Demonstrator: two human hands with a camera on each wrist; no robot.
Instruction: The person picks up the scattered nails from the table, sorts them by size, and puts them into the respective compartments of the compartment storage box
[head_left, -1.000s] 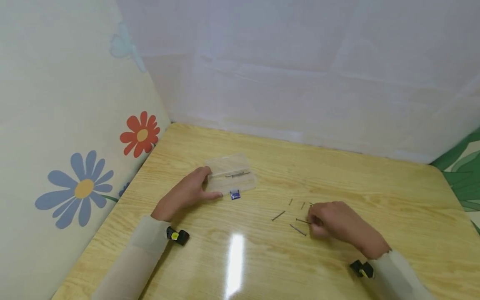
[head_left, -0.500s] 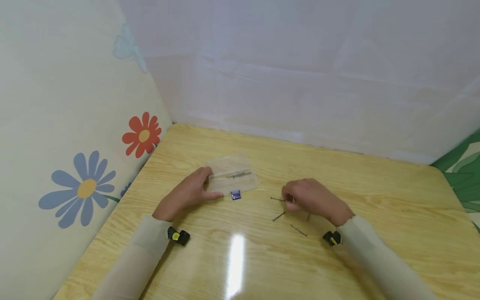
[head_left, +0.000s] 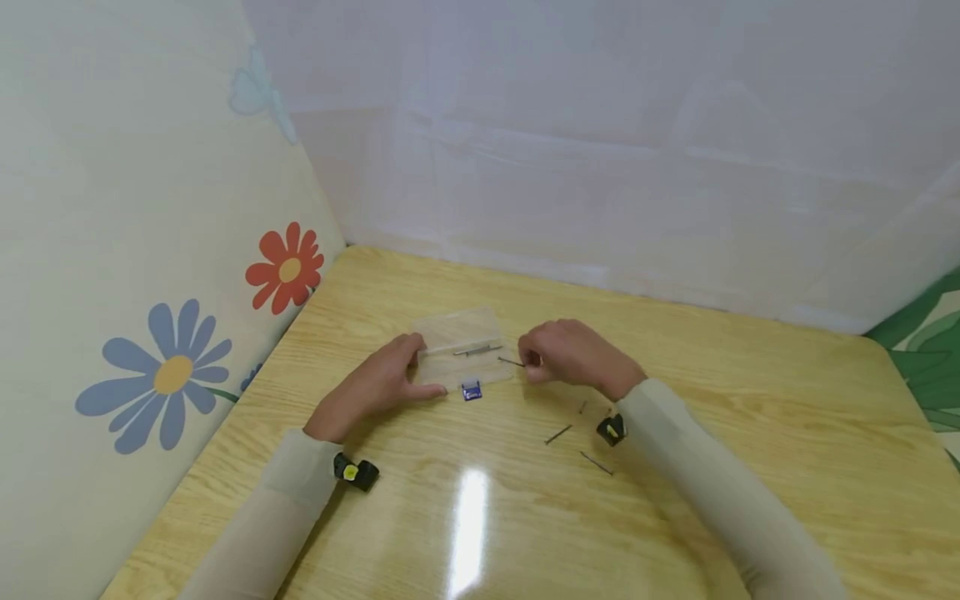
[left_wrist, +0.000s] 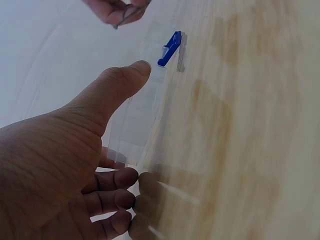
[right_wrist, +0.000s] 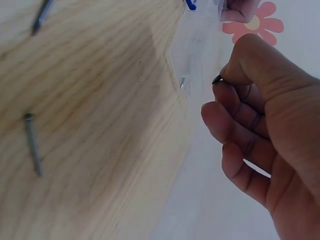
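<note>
A clear plastic box [head_left: 459, 327] with a blue latch [head_left: 471, 391] lies left of centre, with a few nails [head_left: 477, 350] inside. My left hand [head_left: 381, 382] grips its left end; in the left wrist view the thumb [left_wrist: 117, 82] lies along the wall near the latch and the fingers curl at the end. My right hand [head_left: 573, 357] pinches a nail [head_left: 510, 361] between thumb and forefinger at the box's right side. The nail's head end points left, over the box. In the right wrist view only the nail's dark tip [right_wrist: 216, 79] shows.
Several loose nails lie on the wooden table [head_left: 360, 542] right of centre, among them a long nail [head_left: 597, 462], another long nail [head_left: 558, 434] and a small nail [head_left: 582, 407]. A pale cloth wall [head_left: 600, 167] stands behind, and a flower-printed wall [head_left: 150, 208] at the left.
My right hand has lifted a nail from the loose group and carried it left and back to the box. My left hand stays on the box.
</note>
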